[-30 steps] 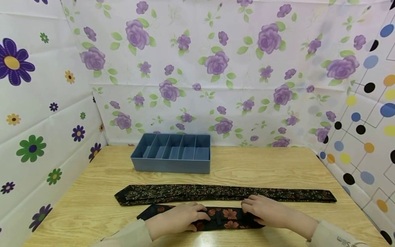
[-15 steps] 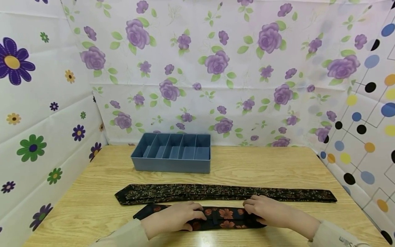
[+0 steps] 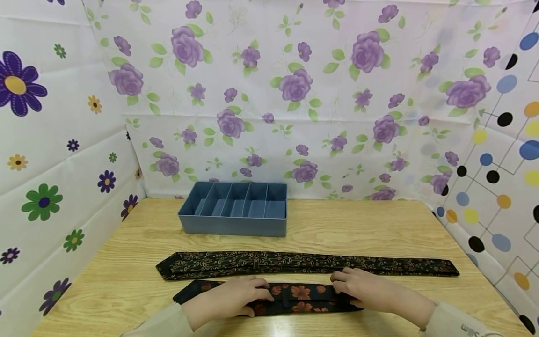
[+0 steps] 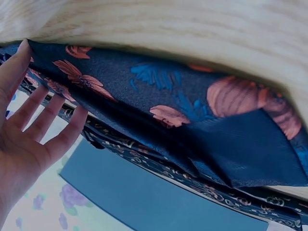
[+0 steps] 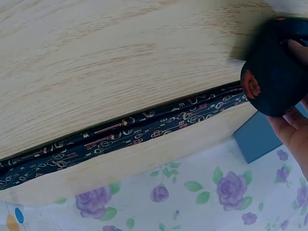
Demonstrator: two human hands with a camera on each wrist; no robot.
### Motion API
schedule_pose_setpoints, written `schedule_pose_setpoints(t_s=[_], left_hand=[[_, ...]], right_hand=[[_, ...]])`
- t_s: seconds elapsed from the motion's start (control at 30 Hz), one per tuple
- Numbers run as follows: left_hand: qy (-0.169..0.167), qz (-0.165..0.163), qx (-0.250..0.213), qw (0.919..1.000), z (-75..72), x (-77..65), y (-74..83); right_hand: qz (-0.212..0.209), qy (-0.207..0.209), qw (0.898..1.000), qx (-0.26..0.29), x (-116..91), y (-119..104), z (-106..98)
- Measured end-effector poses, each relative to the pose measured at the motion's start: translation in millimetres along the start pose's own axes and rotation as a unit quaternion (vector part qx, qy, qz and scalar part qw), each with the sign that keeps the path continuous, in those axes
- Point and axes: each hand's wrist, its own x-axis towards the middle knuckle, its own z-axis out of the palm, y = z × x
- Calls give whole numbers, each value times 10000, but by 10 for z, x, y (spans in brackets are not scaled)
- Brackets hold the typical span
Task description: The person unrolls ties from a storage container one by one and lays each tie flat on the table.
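Note:
A dark floral necktie (image 3: pixel 301 294) with orange flowers lies along the near part of the table. My left hand (image 3: pixel 236 298) grips it across its width left of the middle, thumb on the near edge and fingers along the far edge in the left wrist view. Its pointed wide end (image 4: pixel 240 144) sticks out past that hand. At the tie's other end, my right hand (image 3: pixel 364 290) holds a rounded fold (image 5: pixel 272 79); part of those fingers is out of the right wrist view. Just beyond lies a second necktie (image 3: pixel 303 263), black with a small key pattern, stretched out flat.
Toward the back left of the wooden table (image 3: pixel 358 224) stands a blue-grey box (image 3: pixel 236 226) divided into several compartments. Flower-printed cloth (image 3: pixel 269 150) hangs behind the table, and patterned sheets flank both sides.
My left hand has slid left, and the floral necktie's pointed end and flowers have shifted left with it. The right hand stays almost in place at the folded end.

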Motion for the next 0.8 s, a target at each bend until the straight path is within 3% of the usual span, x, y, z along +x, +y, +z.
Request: schedule_pose_setpoints(t_s=[0.23, 0.5, 0.8], left_hand=[[52, 120, 2, 9999, 8, -55, -43], [-67, -86, 7, 9999, -28, -97, -28], [-64, -59, 34, 10000, -22, -101, -39]], right_hand=[[98, 90, 9999, 94, -15, -6, 22], [-49, 115, 9999, -73, -18, 1, 41], [42, -2, 10000, -31, -24, -13, 43]])
